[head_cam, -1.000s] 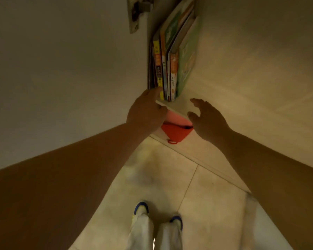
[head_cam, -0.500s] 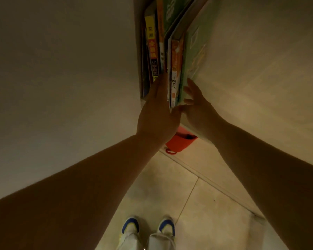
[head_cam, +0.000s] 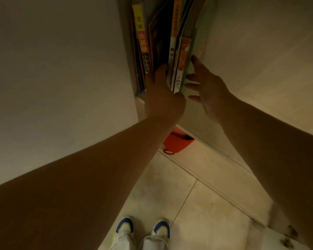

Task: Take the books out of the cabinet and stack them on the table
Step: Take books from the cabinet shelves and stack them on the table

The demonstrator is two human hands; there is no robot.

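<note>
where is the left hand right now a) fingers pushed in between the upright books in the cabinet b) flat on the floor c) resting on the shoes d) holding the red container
a: the left hand reaches into the row of upright books, its fingers hidden in the gap beside the yellow-spined book, well above the red container.
</note>
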